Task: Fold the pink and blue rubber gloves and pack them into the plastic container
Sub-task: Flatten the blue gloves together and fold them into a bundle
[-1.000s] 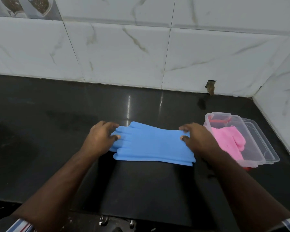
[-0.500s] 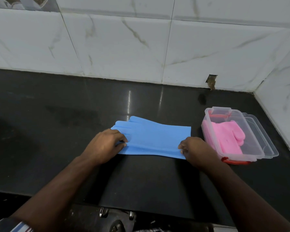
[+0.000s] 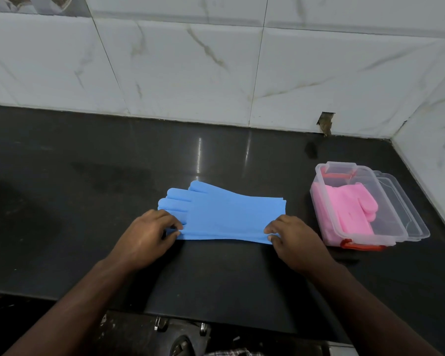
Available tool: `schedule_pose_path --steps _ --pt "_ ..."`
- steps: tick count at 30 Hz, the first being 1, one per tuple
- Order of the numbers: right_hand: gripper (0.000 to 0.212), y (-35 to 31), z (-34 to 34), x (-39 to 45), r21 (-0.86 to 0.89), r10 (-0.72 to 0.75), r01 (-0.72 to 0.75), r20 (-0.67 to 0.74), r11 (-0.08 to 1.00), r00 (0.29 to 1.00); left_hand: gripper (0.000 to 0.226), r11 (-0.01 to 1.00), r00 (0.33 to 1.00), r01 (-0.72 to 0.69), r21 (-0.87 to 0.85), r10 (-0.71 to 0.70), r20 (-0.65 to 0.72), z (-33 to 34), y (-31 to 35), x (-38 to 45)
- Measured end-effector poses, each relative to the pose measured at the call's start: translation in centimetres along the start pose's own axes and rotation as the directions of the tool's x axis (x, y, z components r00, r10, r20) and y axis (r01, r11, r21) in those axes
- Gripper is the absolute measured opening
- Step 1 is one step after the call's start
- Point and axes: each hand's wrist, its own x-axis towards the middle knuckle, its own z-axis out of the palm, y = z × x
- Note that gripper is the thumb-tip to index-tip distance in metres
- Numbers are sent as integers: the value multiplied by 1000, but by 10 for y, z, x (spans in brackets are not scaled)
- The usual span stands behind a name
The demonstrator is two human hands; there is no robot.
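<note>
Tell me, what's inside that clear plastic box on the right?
Inside the plastic container lie folded pink gloves, fingers towards the right wall. Whatever is beneath them is covered. A clear lid sits under the box.

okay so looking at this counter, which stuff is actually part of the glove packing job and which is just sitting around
Part of the job: blue gloves, pinched at the near edge by the left hand and right hand; pink gloves, inside the plastic container.

Just lying about: clear lid under the container; black counter.
</note>
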Motion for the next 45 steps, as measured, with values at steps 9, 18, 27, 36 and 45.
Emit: schedule_pose_path --steps 9,18,27,36,45 --pt "21 0 -8 8 96 65 -73 89 993 994 5 993 996 78 -93 -74 41 3 0 -3" --pt "48 28 -11 58 133 395 -395 29 909 918 31 706 759 604 -370 -652 -4 6 -12 23" --pt "11 25 -10 65 366 415 -315 -237 876 878 10 528 698 583 -617 -714 49 10 -11 34" --pt "17 30 2 64 413 443 -332 -207 848 873 16 420 671 538 -731 -738 70 14 -11 31" --pt "32 38 -4 69 519 536 -408 -119 751 836 18 415 668 564 -714 -738 98 13 -11 33"
